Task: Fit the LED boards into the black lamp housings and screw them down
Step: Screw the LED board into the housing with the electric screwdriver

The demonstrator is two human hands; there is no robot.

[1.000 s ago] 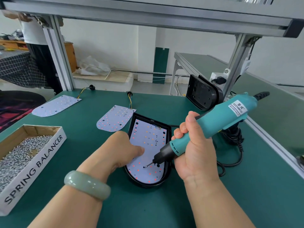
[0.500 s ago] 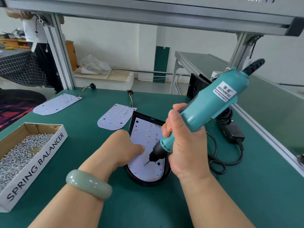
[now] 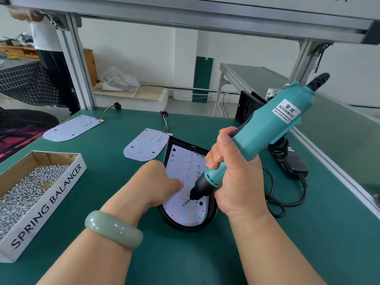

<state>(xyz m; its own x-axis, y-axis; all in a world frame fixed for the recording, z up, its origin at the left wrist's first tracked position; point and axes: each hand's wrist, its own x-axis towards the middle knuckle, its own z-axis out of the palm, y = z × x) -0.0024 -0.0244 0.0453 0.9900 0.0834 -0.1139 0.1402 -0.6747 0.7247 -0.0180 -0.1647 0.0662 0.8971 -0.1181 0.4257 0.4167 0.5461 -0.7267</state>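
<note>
A black lamp housing (image 3: 185, 228) lies on the green bench in front of me with a white LED board (image 3: 181, 161) seated inside it. My right hand (image 3: 234, 177) grips a teal electric screwdriver (image 3: 273, 128), tilted up to the right, its bit tip resting on a screw near the board's lower end. My left hand (image 3: 158, 182) sits on the housing's left edge with its fingers curled under and one fingertip touching the board beside the bit. Two loose LED boards, one near (image 3: 147, 147) and one far left (image 3: 72, 128), lie flat with wires attached.
A cardboard box (image 3: 47, 202) marked SPRING BALANCER, full of screws, stands at the left. Another black housing (image 3: 246, 108) leans at the back right. A black power adapter (image 3: 294, 163) and its cable loop lie right of my hand. A person (image 3: 47, 38) stands behind the frame post (image 3: 76, 64).
My right hand swung the screwdriver from nearly level to steeply tilted and set its bit on the board. My left hand stayed on the housing.
</note>
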